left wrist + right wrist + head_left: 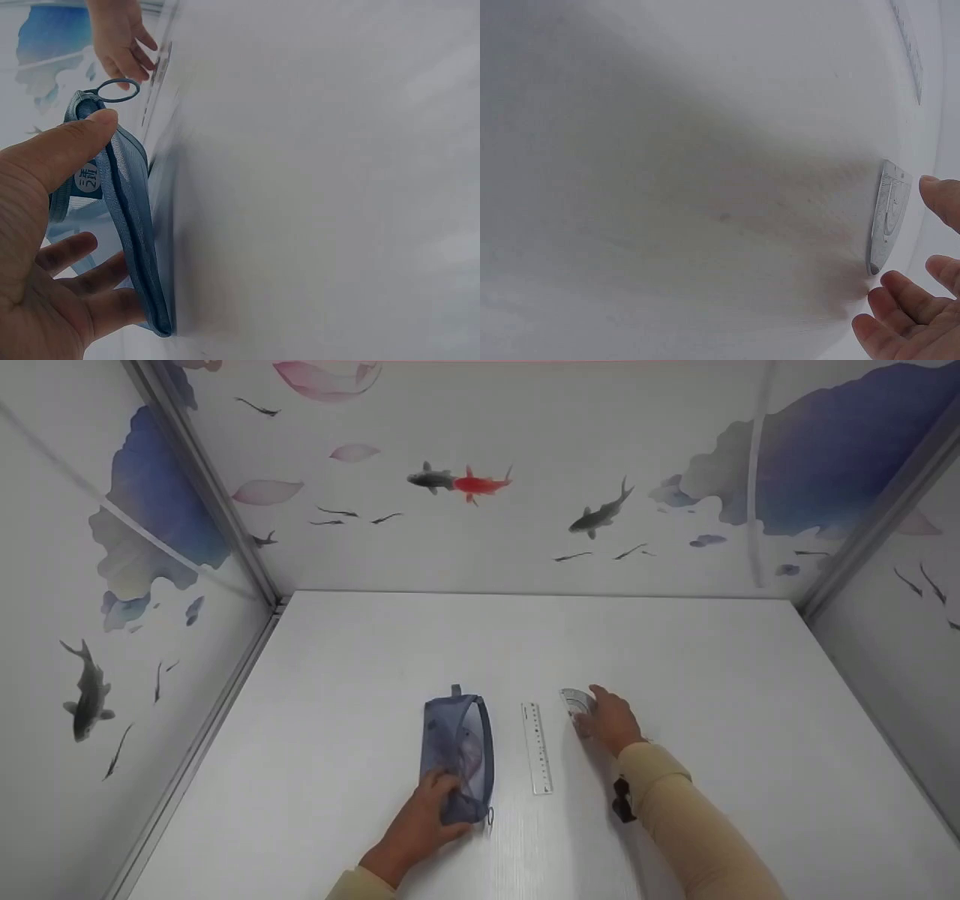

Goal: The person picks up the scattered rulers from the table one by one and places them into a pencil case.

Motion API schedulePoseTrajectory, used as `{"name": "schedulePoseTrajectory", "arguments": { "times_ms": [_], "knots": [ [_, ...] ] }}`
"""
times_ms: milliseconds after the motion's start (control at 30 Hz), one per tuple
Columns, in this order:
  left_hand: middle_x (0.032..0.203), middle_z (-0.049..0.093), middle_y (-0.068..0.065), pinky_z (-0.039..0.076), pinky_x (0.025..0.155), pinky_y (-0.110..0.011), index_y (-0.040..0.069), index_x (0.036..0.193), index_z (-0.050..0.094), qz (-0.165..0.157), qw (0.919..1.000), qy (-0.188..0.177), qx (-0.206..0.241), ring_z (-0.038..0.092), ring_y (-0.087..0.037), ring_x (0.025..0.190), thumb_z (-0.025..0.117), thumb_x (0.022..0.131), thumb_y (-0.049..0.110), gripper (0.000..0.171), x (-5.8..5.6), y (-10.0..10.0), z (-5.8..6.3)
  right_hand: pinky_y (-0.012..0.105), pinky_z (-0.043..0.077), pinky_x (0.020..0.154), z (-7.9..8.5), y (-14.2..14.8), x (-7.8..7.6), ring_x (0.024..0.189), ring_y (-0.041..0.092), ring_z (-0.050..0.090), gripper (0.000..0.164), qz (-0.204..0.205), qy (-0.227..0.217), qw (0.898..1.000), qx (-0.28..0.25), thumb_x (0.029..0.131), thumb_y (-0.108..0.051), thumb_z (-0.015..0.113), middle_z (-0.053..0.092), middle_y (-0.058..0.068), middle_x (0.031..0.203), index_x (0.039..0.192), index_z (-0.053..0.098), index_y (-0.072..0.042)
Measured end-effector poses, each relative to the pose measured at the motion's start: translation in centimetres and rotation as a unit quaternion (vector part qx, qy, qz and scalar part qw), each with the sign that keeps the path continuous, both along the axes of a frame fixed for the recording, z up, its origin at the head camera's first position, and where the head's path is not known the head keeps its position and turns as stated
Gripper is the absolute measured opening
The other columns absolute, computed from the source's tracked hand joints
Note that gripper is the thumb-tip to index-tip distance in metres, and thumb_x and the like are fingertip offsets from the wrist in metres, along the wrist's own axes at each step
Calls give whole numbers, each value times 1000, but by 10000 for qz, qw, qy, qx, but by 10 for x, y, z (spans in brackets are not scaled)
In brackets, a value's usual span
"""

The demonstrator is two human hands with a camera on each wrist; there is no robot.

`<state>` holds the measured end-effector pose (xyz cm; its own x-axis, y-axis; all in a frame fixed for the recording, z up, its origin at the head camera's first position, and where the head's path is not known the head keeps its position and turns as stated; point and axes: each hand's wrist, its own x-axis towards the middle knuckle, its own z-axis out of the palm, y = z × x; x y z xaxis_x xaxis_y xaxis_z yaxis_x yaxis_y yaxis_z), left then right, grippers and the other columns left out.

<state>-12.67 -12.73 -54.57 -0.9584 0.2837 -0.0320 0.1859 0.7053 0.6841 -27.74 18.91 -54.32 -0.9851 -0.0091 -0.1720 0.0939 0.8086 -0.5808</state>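
A blue mesh zip pouch lies lengthwise on the table, its zip gaping on the right side. My left hand grips its near end, thumb on the edge beside a loop and the other fingers against the mesh. Something pinkish shows inside the pouch's opening. To the right, my right hand hovers around a clear protractor. In the right wrist view, thumb and fingers are spread on either side of the protractor, with a gap to the thumb.
A clear ruler lies between the pouch and the protractor. The white table is bounded by a back wall and side walls printed with fish and petals. A dark device sits at my right wrist.
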Motion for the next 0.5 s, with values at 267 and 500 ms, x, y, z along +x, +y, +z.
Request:
{"name": "schedulePoseTrajectory", "arguments": {
  "times_ms": [267,500],
  "knots": [
    [142,37,-26,42,100,-56,12,124,52,-20,10000,19,34,44,-48,127,82,77,27,58,-1,0,-3,54,25,113,-3,-1,-2,137,43,33,65,-113,-48,9999,11,92,-21,63,41,26,144,146,34,0],
    [138,40,-24,43,100,-54,11,122,53,-6,9999,128,80,46,-46,125,82,76,25,56,-1,0,-3,54,26,113,-5,-1,-5,135,43,34,68,-199,-93,9996,-153,89,-20,68,44,26,142,145,36,0]
  ]
}}
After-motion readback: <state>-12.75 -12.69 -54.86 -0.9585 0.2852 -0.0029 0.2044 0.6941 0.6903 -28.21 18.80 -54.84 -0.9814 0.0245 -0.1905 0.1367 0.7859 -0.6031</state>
